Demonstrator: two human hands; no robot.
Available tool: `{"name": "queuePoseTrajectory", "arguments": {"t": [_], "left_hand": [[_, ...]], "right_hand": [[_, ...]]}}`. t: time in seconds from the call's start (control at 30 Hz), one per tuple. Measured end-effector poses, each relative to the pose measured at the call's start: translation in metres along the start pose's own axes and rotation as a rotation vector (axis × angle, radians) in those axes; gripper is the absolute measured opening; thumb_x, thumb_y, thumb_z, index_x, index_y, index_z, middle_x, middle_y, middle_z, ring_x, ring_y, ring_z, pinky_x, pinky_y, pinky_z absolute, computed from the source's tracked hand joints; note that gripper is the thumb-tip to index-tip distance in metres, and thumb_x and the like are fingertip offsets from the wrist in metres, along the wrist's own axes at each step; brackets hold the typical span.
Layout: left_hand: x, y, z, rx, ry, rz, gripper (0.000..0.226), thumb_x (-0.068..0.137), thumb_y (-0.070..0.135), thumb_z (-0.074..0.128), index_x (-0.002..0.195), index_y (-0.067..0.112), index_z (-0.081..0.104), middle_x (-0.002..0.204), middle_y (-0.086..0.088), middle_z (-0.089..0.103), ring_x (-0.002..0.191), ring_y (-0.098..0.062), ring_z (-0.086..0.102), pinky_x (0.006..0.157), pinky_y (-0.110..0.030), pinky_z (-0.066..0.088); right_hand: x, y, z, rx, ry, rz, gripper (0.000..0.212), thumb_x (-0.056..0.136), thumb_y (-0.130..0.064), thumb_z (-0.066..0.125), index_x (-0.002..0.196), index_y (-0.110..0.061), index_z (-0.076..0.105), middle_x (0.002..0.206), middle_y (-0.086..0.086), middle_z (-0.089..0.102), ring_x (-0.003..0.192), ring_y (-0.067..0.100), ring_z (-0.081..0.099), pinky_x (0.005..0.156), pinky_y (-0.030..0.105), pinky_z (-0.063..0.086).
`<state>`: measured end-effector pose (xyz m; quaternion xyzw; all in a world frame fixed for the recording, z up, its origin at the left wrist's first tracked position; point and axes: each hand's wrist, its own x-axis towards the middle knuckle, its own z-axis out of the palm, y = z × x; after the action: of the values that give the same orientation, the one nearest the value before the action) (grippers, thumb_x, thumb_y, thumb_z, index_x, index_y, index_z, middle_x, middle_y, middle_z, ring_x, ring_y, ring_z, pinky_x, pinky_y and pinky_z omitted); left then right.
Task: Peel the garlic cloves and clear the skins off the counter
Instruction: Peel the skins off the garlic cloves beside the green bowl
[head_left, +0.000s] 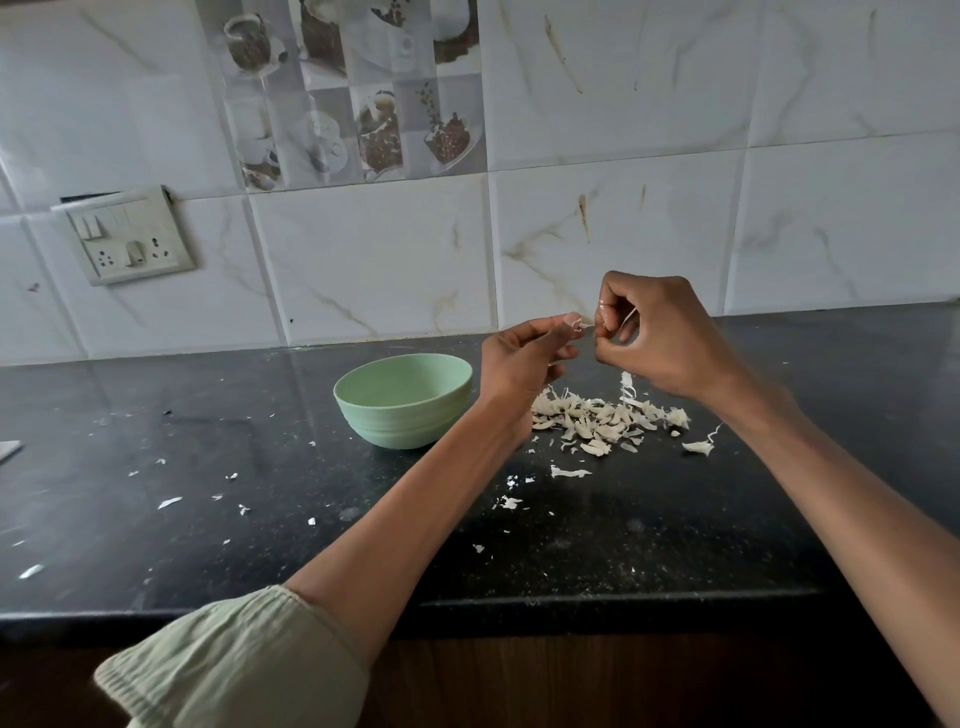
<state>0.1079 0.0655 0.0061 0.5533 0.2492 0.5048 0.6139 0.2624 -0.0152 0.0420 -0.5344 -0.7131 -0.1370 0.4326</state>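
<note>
A: Both hands up at centre frame: the left hand pinches a garlic clove, the right hand pinches a strip of skin coming off it.

B: Progress?

A: Midway, I'd say. A pile of skins lies right of the green bowl, with flakes scattered across the counter. None cleared yet.

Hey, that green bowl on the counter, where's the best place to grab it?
Probably the rim of the green bowl on its near-left side, from above: it stands upright and open, and the left hand and skin pile crowd its right.
</note>
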Motion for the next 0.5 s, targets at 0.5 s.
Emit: {"name": "queuePoseTrajectory", "arguments": {"t": [0.5], "left_hand": [[0.0021, 0.0007, -0.0036, 0.033, -0.046, 0.025, 0.015, 0.096, 0.015, 0.077, 0.108, 0.005, 0.077, 0.095, -0.007, 0.079, 0.067, -0.007, 0.067, 0.058, -0.017, 0.05]], "right_hand": [[0.0002, 0.0096, -0.0007, -0.009, -0.084, 0.146, 0.02, 0.104, -0.024, 0.061, 0.088, -0.027, 0.073, 0.049, 0.004, 0.061, 0.046, 0.034, 0.059, 0.061, 0.048, 0.059]]}}
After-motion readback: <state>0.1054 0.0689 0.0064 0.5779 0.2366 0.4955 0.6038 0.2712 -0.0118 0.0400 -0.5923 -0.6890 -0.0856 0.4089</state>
